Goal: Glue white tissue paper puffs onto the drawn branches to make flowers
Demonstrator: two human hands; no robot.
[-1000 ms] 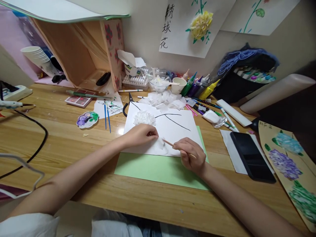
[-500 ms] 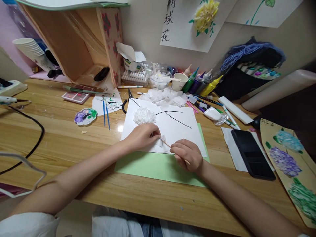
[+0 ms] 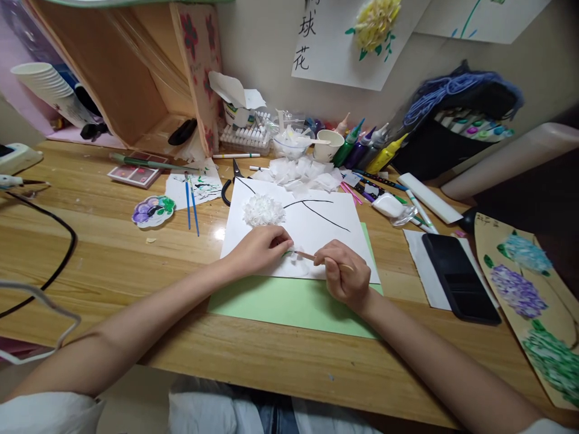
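My right hand (image 3: 346, 274) is closed around a thin wooden stick (image 3: 306, 256), whose tip reaches left to a small white paper scrap (image 3: 296, 255). My left hand (image 3: 257, 248) rests on the white drawing sheet (image 3: 325, 226), thumb and fingers pinched together beside that scrap; what they hold is hidden. A little green shows under its fingertips. Just beyond my left hand, a fluffy white paper flower (image 3: 264, 210) sits on the sheet among drawn black branch lines. Beneath the sheet lies green paper (image 3: 289, 304).
Behind the sheet lie a heap of white paper pieces (image 3: 303, 173), scissors (image 3: 227, 190) and paint bottles (image 3: 348, 147). To the left are a paint palette (image 3: 152, 211) and two blue brushes (image 3: 189, 206). A black phone (image 3: 459, 277) lies right, beside a flower picture (image 3: 525, 295).
My right hand has turned and lifted slightly, so the stick lies flatter, its tip still near my left fingertips. My left hand stays nearly in place. The view has shifted a little.
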